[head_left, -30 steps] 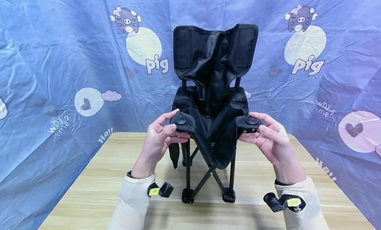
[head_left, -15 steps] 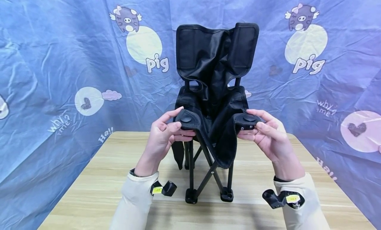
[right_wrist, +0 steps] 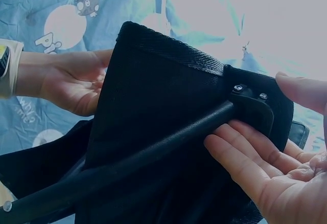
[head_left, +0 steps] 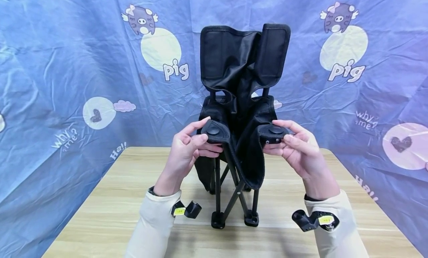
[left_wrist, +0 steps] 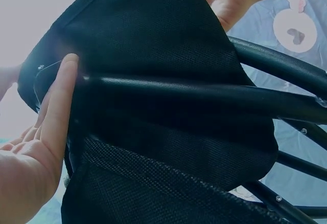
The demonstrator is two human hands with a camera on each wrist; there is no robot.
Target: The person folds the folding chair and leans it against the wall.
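Observation:
A small black folding chair (head_left: pixel 245 57) stands on the wooden table, partly folded, its fabric seat creased down the middle. My left hand (head_left: pixel 182 152) grips the front left corner of the seat, thumb near the round black cap and fingers beneath. The front right corner is held the same way by my right hand (head_left: pixel 302 150). In the right wrist view, two screws show on the bracket (right_wrist: pixel 253 98) at that corner, with fingers under the tube. A frame tube (left_wrist: pixel 194 92) runs below the fabric in the left wrist view. Crossed front legs (head_left: pixel 238 193) end in black feet.
The wooden table (head_left: pixel 127 198) extends around the chair on both sides. Behind it hangs a blue cloth (head_left: pixel 83 46) printed with pigs and hearts. A black wrist camera (head_left: pixel 192 209) sits on the left sleeve, another wrist camera (head_left: pixel 305 220) on the right.
Both hands have moved toward each other, bringing the two seat corners closer. The backrest has narrowed with a deeper fold, and the front feet now stand nearer together.

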